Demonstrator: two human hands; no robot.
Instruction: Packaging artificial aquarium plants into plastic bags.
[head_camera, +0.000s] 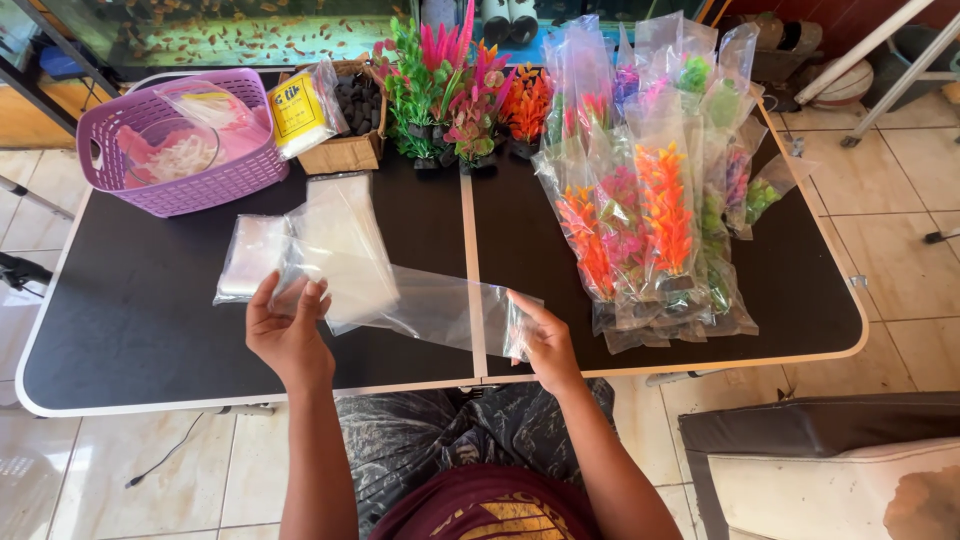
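Observation:
I hold a long clear plastic bag (430, 308) stretched sideways over the black table (130, 320). My left hand (287, 330) pinches its left end and my right hand (541, 338) grips its right end. Just behind the bag lies a stack of empty clear bags (330, 235), with a smaller pile (250, 258) to its left. Bagged plastic aquarium plants (650, 220), orange, pink and green, are heaped on the right half of the table. Unbagged plastic plants (450, 90) stand upright at the back centre.
A purple basket (185, 185) with bags and white bits sits at the back left. Beside it a cardboard box (350, 150) holds dark stones and a yellow packet (298, 112). A fish tank (200, 35) stands behind the table. A cushioned seat (830, 470) is at lower right.

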